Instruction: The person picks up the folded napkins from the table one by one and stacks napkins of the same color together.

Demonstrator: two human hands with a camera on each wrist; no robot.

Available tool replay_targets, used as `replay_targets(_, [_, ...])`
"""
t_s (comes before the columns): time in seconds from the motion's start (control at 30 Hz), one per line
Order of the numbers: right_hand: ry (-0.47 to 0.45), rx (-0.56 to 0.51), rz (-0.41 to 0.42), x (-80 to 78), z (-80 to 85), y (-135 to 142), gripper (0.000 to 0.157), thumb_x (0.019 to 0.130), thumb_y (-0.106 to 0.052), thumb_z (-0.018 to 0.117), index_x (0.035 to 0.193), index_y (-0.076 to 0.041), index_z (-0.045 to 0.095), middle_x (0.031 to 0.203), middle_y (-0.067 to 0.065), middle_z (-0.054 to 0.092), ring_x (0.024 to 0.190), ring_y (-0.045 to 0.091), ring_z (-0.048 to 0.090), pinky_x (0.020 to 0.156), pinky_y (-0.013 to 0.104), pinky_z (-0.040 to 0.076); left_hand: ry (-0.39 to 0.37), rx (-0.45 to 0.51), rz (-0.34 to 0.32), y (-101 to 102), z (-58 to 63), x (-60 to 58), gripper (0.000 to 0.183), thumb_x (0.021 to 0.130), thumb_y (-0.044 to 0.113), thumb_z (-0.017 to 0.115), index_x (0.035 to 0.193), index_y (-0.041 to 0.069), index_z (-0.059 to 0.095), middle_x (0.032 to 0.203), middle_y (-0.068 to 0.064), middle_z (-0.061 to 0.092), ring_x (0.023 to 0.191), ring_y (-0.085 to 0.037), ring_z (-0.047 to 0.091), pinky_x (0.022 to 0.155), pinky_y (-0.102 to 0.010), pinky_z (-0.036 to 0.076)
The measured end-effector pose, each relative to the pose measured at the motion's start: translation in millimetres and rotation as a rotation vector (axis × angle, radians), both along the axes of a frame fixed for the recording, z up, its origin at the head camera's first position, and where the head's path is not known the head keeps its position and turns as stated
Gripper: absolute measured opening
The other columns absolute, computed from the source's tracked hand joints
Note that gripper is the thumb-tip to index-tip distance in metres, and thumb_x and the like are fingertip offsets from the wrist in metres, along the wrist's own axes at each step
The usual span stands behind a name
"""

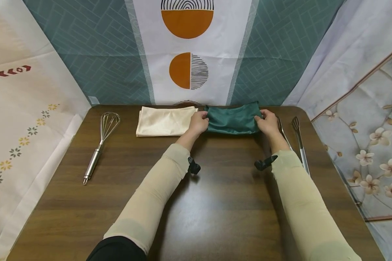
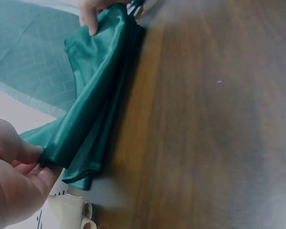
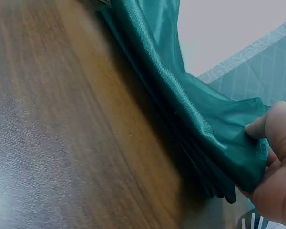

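Observation:
A folded, shiny green cloth (image 1: 232,119) spans the gap between my two hands near the table's back edge. My left hand (image 1: 199,122) pinches its left end between thumb and fingers. At the opposite end my right hand (image 1: 267,121) grips the cloth's edge, thumb on top, as the right wrist view shows. Several layers hang in a loose fold below the gripped edge of the green cloth (image 2: 93,105). Left of it lies a folded cream cloth (image 1: 164,121), partly overlapped by my left hand.
A metal whisk (image 1: 101,145) lies at the table's left side. On the right are a slotted utensil (image 1: 299,139) and another metal utensil (image 1: 283,132), partly behind my right forearm. A teal and white patterned hanging (image 1: 189,72) borders the wooden table (image 1: 222,203) at the back.

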State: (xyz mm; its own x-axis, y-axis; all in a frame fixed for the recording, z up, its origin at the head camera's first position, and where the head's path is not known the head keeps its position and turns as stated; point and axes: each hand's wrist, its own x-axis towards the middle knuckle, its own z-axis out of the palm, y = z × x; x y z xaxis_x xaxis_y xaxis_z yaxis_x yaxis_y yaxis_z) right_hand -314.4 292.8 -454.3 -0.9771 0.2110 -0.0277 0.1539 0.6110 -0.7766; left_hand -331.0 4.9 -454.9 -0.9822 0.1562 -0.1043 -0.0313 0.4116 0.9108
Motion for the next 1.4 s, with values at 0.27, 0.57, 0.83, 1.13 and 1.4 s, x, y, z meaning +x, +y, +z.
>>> replay_targets(0.27, [0.012, 0.048, -0.015, -7.2, 2.3, 0.1, 0.047, 0.103, -0.019, 0.056, 0.144, 0.003, 0.050, 0.142, 0.029, 0.050, 0.135, 0.045, 0.040, 0.111, 0.056, 0.034, 0.048, -0.037, 0.056, 2.6, 3.6, -8.1, 0.040, 0.103, 0.004, 0.050, 0.142, 0.002, 0.057, 0.140, -0.015, 0.060, 0.132, -0.023, 0.053, 0.106, -0.032, 0.045])
replay_targets(0.57, [0.067, 0.157, 0.046, -8.6, -0.8, -0.1, 0.049, 0.107, -0.014, 0.046, 0.152, 0.004, 0.038, 0.149, 0.030, 0.044, 0.140, 0.048, 0.035, 0.115, 0.056, 0.030, 0.005, -0.023, 0.001, 5.7, 2.8, -5.5, 0.053, 0.104, 0.001, 0.046, 0.156, 0.007, 0.039, 0.156, -0.011, 0.044, 0.137, -0.021, 0.049, 0.096, -0.031, 0.048])
replay_targets(0.83, [0.123, 0.178, 0.135, -5.5, 2.7, -8.9, 0.053, 0.106, -0.011, 0.047, 0.154, 0.005, 0.032, 0.156, 0.030, 0.034, 0.145, 0.047, 0.028, 0.120, 0.055, 0.022, 0.003, -0.100, -0.132, -5.0, 2.1, 4.6, 0.059, 0.106, 0.006, 0.044, 0.160, 0.002, 0.020, 0.167, -0.011, 0.020, 0.147, -0.025, 0.035, 0.117, -0.035, 0.030])
replay_targets(1.13, [0.185, 0.109, 0.163, 26.8, -0.6, -20.2, 0.057, 0.106, -0.020, 0.053, 0.155, 0.000, 0.034, 0.155, 0.024, 0.040, 0.144, 0.042, 0.035, 0.116, 0.056, 0.029, 0.185, -0.214, -0.190, -31.0, -3.9, 25.7, 0.052, 0.106, 0.010, 0.051, 0.154, -0.003, 0.036, 0.159, -0.017, 0.035, 0.149, -0.030, 0.029, 0.120, -0.041, 0.026])
replay_targets(1.4, [0.208, 0.099, 0.237, 67.3, -5.6, -32.1, 0.053, 0.107, -0.021, 0.050, 0.153, 0.001, 0.037, 0.152, 0.025, 0.044, 0.136, 0.045, 0.042, 0.109, 0.058, 0.037, 0.344, -0.311, -0.292, -45.9, -5.8, 52.9, 0.051, 0.104, 0.007, 0.055, 0.150, -0.006, 0.040, 0.155, -0.022, 0.039, 0.145, -0.034, 0.036, 0.119, -0.042, 0.029])
